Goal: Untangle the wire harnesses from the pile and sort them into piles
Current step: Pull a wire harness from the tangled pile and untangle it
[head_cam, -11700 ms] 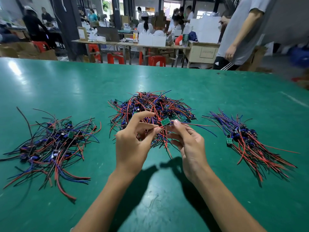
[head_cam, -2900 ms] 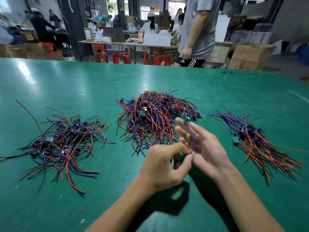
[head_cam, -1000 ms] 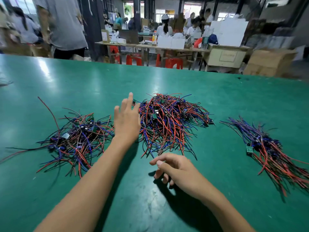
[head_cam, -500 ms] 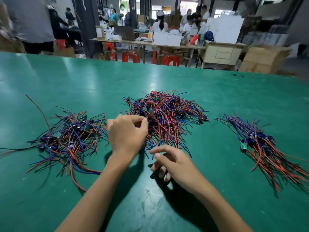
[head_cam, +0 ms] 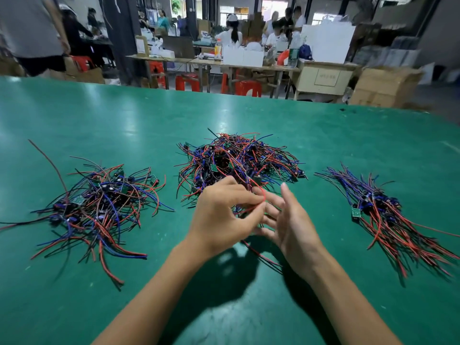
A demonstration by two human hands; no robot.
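Three heaps of red, blue and black wire harnesses with small green boards lie on the green table [head_cam: 249,113]. The tangled middle pile [head_cam: 239,160] is the largest. A loose left pile [head_cam: 99,205] and a straighter right pile [head_cam: 383,215] flank it. My left hand [head_cam: 224,215] is raised at the near edge of the middle pile and pinches a red wire [head_cam: 258,192] between thumb and fingertips. My right hand [head_cam: 291,222] is beside it, fingers spread and straight, palm toward the left hand, touching the same harness. Dark wires of that harness hang below my hands.
The table's far edge runs across the upper view. Beyond it are workbenches, red stools [head_cam: 246,87], cardboard boxes [head_cam: 383,85] and several people. A person in grey [head_cam: 32,33] stands at the far left.
My left hand has pulled a harness out of the middle pile toward me. My right hand has lifted off the table and opened beside it. The person in grey walked from right to left.
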